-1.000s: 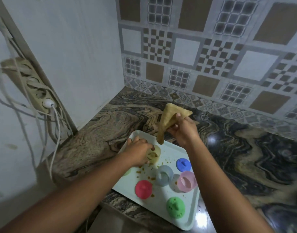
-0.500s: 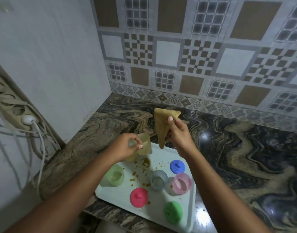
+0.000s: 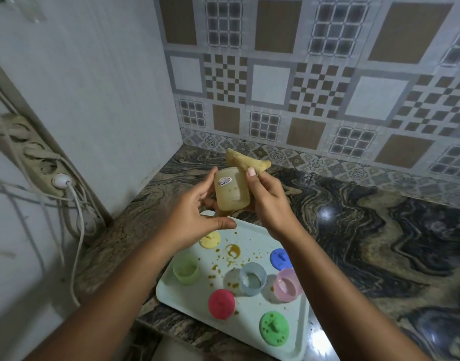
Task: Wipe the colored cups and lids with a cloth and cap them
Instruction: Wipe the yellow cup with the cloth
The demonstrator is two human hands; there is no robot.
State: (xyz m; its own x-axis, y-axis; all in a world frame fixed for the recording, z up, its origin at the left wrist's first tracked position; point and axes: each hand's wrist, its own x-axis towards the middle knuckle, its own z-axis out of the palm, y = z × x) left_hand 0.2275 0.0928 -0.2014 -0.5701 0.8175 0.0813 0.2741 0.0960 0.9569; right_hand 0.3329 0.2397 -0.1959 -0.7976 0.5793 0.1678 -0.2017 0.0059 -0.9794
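While hovering above the tray [image 3: 187, 298], gripping the yellow cup [image 3: 231, 190] with curled fingers of the left hand [image 3: 195, 212]. Pinching the cloth [image 3: 247, 161] against it in the right hand [image 3: 268, 201].

The yellow cup [image 3: 231, 190] is cloudy translucent plastic with a shiny sticker; the cloth [image 3: 246, 160] is soft and matt. The green cup [image 3: 186, 269], blue cup [image 3: 252, 278] and pink cup [image 3: 287, 285] are translucent plastic too. The red lid [image 3: 221, 303] and green lid [image 3: 273, 328] look opaque and matt. The tray [image 3: 289, 334] is smooth pale plastic, stain-spotted. The counter [image 3: 380, 230] is glossy polished veined stone.
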